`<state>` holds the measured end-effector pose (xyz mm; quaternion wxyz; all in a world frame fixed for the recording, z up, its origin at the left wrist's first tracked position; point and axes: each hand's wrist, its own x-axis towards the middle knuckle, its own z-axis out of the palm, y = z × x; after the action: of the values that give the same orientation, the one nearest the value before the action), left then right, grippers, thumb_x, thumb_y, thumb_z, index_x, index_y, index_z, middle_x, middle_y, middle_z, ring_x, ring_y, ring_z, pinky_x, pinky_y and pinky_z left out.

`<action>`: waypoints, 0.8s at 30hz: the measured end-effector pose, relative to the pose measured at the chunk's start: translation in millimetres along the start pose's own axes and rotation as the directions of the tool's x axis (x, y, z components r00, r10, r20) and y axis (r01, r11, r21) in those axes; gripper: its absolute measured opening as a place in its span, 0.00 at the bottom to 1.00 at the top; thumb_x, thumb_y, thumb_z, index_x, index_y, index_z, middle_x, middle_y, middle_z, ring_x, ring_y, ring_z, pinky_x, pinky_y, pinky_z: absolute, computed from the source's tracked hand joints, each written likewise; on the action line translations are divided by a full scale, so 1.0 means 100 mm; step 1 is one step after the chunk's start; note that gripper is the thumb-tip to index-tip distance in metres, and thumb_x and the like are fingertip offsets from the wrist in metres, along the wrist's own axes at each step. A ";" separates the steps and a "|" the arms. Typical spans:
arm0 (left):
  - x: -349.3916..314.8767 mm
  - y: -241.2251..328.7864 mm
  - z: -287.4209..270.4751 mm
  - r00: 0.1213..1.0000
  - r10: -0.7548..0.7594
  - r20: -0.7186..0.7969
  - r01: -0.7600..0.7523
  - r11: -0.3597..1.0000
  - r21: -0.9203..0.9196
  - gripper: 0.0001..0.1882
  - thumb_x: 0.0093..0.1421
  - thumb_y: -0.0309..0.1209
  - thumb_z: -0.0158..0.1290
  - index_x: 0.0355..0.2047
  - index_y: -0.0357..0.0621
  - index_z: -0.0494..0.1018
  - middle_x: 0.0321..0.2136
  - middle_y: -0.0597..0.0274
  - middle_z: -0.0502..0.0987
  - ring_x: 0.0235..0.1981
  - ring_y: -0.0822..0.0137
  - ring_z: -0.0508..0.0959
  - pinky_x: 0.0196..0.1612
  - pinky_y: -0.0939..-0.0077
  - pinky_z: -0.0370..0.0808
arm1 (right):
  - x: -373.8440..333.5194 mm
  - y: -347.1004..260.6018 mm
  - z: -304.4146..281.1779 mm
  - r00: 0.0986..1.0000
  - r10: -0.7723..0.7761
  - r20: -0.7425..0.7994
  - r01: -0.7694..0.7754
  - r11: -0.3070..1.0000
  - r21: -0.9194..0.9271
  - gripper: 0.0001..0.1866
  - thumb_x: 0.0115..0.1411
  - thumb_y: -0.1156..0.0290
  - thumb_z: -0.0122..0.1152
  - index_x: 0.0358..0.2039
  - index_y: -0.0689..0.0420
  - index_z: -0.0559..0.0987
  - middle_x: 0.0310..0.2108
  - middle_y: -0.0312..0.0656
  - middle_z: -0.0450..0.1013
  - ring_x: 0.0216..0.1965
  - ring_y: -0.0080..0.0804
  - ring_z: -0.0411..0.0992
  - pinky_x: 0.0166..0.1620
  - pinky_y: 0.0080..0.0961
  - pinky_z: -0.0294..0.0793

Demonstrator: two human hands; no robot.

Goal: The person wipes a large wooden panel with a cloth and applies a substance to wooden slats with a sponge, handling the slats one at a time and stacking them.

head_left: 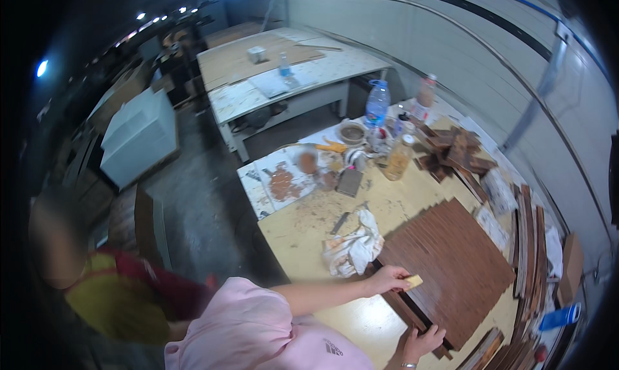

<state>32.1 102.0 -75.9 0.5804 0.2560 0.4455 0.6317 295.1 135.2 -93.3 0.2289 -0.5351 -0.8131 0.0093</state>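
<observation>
My left hand (389,280) is closed, with a small pale-yellow block (413,281) pinched in its fingertips over dark brown wooden strips (451,267). They lie side by side in a broad row with a stepped edge. Along the row's near left edge, one brown wooden strip (405,309) stands apart across a dark gap. My right hand (425,341) has its fingers curled at the lower end of that strip and seems to hold it. A crumpled, stained white cloth (354,246) lies just beyond my left hand.
Bottles, including a large clear one (377,104), tubs and a grey block (349,182) crowd the table's far part. Dark wood offcuts (458,149) are heaped at the back right; long strips (530,247) line the right side. Another person (116,292) is close on the left.
</observation>
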 end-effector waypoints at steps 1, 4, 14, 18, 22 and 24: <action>-0.02 -0.01 -0.02 1.000 -0.016 0.007 0.016 0.999 0.030 0.16 0.61 0.28 0.58 0.46 0.32 0.73 0.31 0.64 0.77 0.30 0.78 0.74 0.32 0.84 0.71 | 0.03 0.00 0.01 1.000 0.010 0.018 -0.010 1.000 -0.019 0.30 0.30 0.73 0.74 0.36 0.61 0.68 0.39 0.53 0.63 0.43 0.58 0.63 0.43 0.47 0.61; 0.08 0.02 0.00 0.997 -0.031 0.069 0.028 0.999 0.046 0.18 0.61 0.31 0.58 0.49 0.33 0.73 0.33 0.65 0.78 0.33 0.78 0.75 0.36 0.84 0.72 | 0.16 -0.22 -0.23 0.991 0.099 0.092 -0.088 0.989 -0.116 0.24 0.42 0.64 0.73 0.36 0.66 0.76 0.35 0.56 0.69 0.38 0.53 0.69 0.43 0.51 0.67; 0.03 0.11 -0.02 0.998 -0.004 0.055 -0.001 0.997 0.081 0.15 0.62 0.33 0.57 0.44 0.35 0.74 0.29 0.68 0.78 0.29 0.80 0.72 0.33 0.86 0.70 | 0.15 -0.18 -0.16 0.995 0.056 0.087 -0.040 0.984 -0.172 0.23 0.45 0.64 0.74 0.36 0.63 0.73 0.38 0.52 0.66 0.40 0.53 0.67 0.43 0.49 0.67; 0.05 0.08 -0.03 0.999 -0.011 0.051 0.006 0.995 0.096 0.16 0.62 0.33 0.58 0.45 0.35 0.75 0.30 0.68 0.78 0.29 0.80 0.73 0.33 0.86 0.70 | 0.13 -0.17 -0.15 0.997 0.029 0.073 -0.017 0.986 -0.165 0.23 0.45 0.64 0.74 0.36 0.63 0.72 0.37 0.52 0.66 0.39 0.52 0.67 0.42 0.48 0.67; 0.06 0.07 -0.02 0.999 -0.008 0.044 0.003 0.993 0.120 0.16 0.61 0.34 0.58 0.45 0.35 0.75 0.30 0.67 0.78 0.29 0.80 0.73 0.33 0.85 0.70 | 0.11 -0.05 -0.08 0.997 0.001 0.079 0.011 0.988 -0.154 0.24 0.44 0.64 0.75 0.35 0.63 0.71 0.35 0.52 0.66 0.38 0.52 0.67 0.41 0.49 0.66; 0.07 0.07 -0.01 0.999 -0.003 0.037 -0.002 0.991 0.134 0.16 0.61 0.34 0.58 0.45 0.35 0.75 0.30 0.67 0.78 0.29 0.80 0.73 0.33 0.84 0.71 | 0.10 -0.05 -0.05 0.999 -0.009 0.043 0.015 0.988 -0.152 0.25 0.43 0.64 0.75 0.34 0.63 0.71 0.34 0.51 0.66 0.37 0.52 0.67 0.41 0.49 0.66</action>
<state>26.3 108.5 -72.0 0.5704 0.3061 0.4760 0.5953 289.8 141.0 -83.6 0.1704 -0.5458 -0.8193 -0.0427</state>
